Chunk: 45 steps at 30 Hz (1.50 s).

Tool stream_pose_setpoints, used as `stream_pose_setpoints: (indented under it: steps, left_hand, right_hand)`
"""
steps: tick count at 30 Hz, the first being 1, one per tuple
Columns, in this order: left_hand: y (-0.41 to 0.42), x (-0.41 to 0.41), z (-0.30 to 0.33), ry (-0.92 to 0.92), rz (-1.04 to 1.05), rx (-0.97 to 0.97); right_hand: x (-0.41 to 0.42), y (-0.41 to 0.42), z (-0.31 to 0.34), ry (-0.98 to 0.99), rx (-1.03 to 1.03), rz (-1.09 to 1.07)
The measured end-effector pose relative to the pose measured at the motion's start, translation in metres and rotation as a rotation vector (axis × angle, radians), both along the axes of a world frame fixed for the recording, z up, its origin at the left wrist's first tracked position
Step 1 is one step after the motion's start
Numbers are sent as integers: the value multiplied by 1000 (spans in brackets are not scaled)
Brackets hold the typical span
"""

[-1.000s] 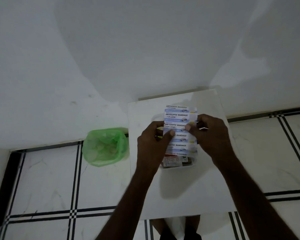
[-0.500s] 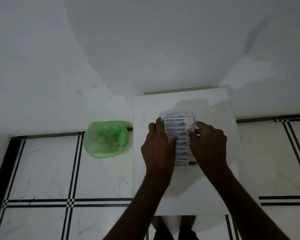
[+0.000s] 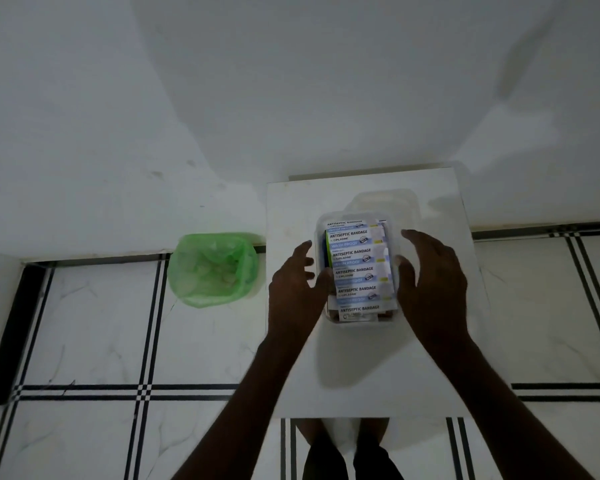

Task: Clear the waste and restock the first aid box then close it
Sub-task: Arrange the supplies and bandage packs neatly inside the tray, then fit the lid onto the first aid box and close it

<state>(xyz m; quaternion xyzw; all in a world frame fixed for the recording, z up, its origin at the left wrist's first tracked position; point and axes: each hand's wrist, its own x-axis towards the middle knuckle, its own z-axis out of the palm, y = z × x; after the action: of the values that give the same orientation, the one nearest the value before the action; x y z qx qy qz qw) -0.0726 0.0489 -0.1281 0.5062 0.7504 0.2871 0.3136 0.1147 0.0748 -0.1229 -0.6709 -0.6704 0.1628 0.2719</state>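
Note:
A clear plastic first aid box [image 3: 394,318] stands open on a small white table [image 3: 361,375]. A strip of antiseptic bandages [image 3: 355,268] lies on top of its contents, printed side up. The clear lid [image 3: 385,200] lies on the table just behind the box. My left hand [image 3: 297,289] hovers at the box's left side, fingers apart, holding nothing. My right hand [image 3: 430,282] hovers at the right side, fingers spread and empty. Other items under the strip are mostly hidden.
A bin lined with a green bag [image 3: 213,268] stands on the tiled floor left of the table, with pale scraps inside. A white wall rises behind the table. My legs show under the table's near edge.
Both hands lowered the bandage strip into the box and let go of it. They have now drawn apart to the box's two sides.

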Motion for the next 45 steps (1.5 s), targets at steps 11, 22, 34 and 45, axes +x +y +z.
stream_pose_setpoints:
  steps: [11,22,34,45]
  left_hand:
    - [16,-17,4,-97,26,-73]
    - [25,-42,9,-100,61,-89]
    - [25,-2,6,-427,25,-206]
    - [30,-3,6,-303,32,-119]
  right_hand:
    - [15,24,-56,-91,-531,-138]
    - [48,33,-21,321,-486,-286]
    - [-17,1,56,233,-83,-59]
    - [-46,-10,25,165,45,4]
